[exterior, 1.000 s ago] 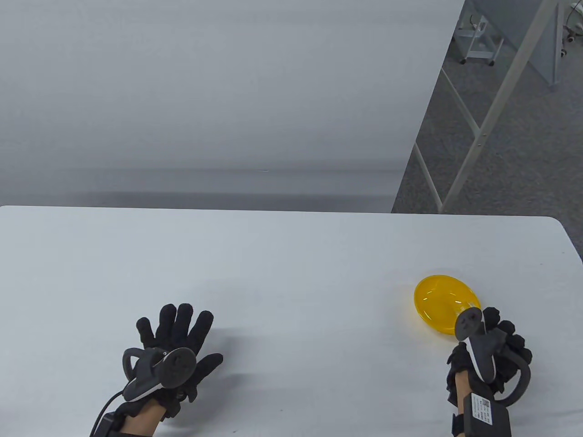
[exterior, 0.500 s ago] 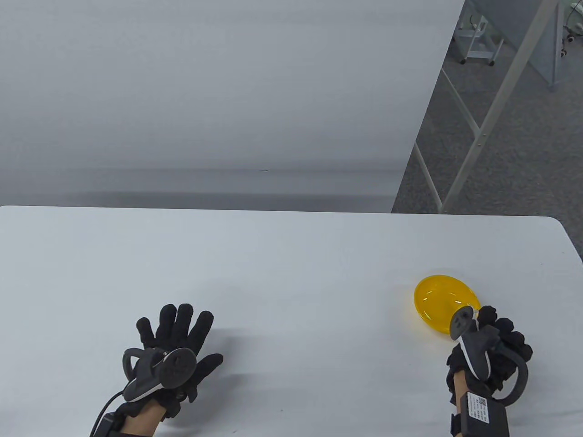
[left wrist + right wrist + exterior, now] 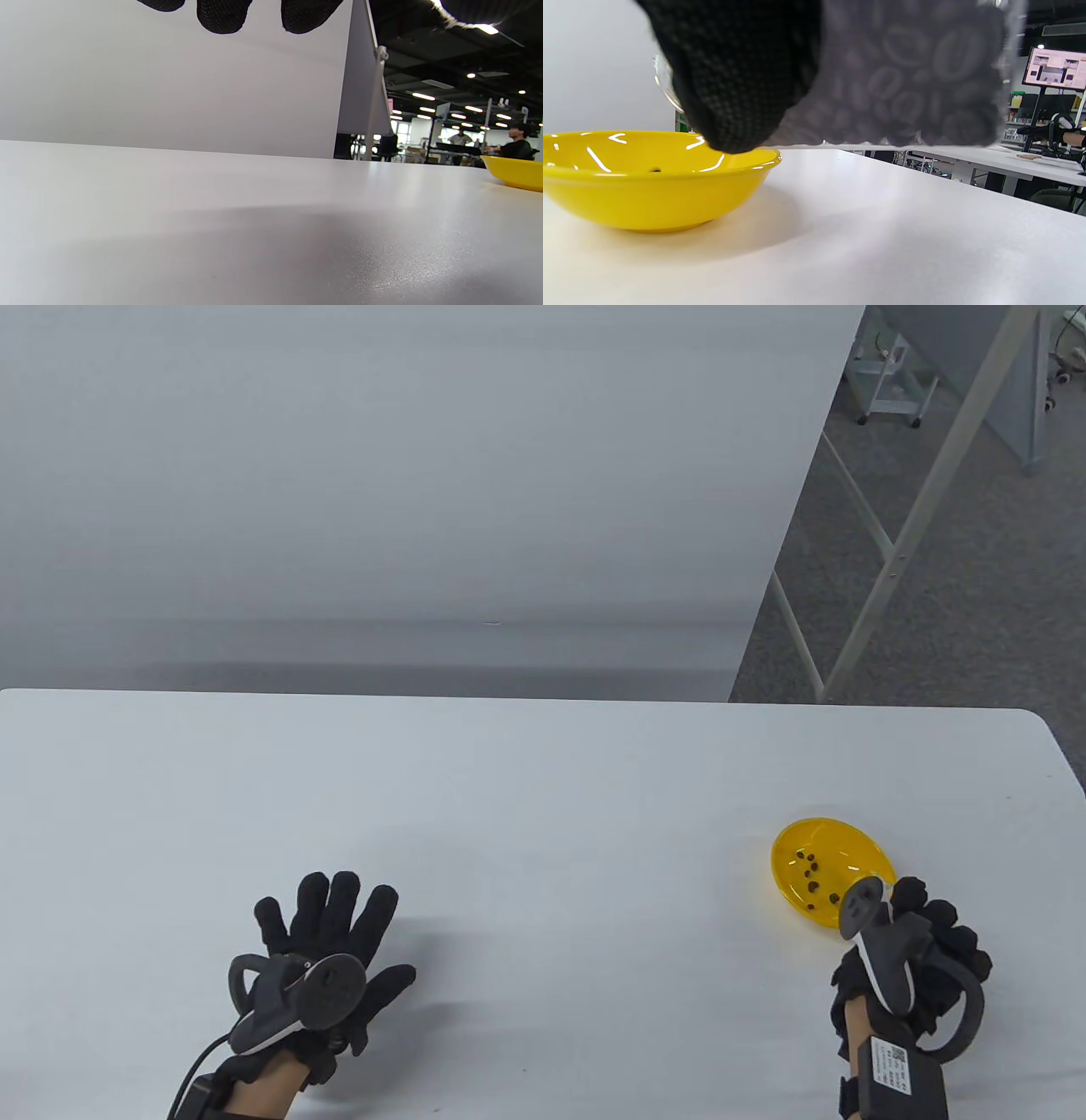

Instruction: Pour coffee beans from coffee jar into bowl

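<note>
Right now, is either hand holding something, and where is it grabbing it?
The right hand grips the clear coffee jar around its body, tipped over the yellow bowl. The left hand holds nothing.

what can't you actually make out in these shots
- Coffee jar: the table view hides it behind the right hand and its tracker; the right wrist view cuts it off at the top edge.
- Bean count in the bowl: too small from above.
- Left hand: only fingertips show in its wrist view.

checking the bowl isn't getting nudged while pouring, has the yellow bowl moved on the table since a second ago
No. The yellow bowl sits at the same spot relative to the table's rounded far right corner in the table view. Only its contents changed: coffee beans now lie inside.
</note>
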`<state>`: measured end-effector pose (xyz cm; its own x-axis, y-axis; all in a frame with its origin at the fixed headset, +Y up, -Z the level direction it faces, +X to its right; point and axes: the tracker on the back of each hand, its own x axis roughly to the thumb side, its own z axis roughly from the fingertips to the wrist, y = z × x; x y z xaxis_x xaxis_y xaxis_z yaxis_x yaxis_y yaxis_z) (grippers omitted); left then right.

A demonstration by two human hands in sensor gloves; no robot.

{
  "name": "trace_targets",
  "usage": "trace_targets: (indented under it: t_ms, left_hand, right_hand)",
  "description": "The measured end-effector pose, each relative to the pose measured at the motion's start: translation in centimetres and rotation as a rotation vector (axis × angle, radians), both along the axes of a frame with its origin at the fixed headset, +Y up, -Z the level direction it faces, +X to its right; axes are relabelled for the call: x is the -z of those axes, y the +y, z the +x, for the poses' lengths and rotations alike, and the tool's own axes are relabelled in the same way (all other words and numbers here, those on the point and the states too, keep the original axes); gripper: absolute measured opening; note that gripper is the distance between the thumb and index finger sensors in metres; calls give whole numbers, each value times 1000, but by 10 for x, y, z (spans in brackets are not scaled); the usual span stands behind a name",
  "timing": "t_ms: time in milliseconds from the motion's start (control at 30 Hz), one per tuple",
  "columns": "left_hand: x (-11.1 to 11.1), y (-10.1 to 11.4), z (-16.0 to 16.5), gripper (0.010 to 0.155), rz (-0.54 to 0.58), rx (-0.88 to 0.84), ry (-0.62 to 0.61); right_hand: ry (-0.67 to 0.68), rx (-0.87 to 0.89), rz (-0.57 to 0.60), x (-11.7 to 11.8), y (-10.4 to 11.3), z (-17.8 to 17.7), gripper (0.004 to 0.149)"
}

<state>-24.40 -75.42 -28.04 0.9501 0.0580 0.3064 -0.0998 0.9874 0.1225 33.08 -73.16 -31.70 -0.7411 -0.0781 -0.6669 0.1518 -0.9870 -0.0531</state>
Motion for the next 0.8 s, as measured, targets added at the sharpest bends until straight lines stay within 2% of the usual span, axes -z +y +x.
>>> trace_targets:
  t_ms: [800]
  left_hand:
    - [-1,0,1,91,1,-6,-6]
  right_hand:
    - [1,147,184,-18,4,17,91]
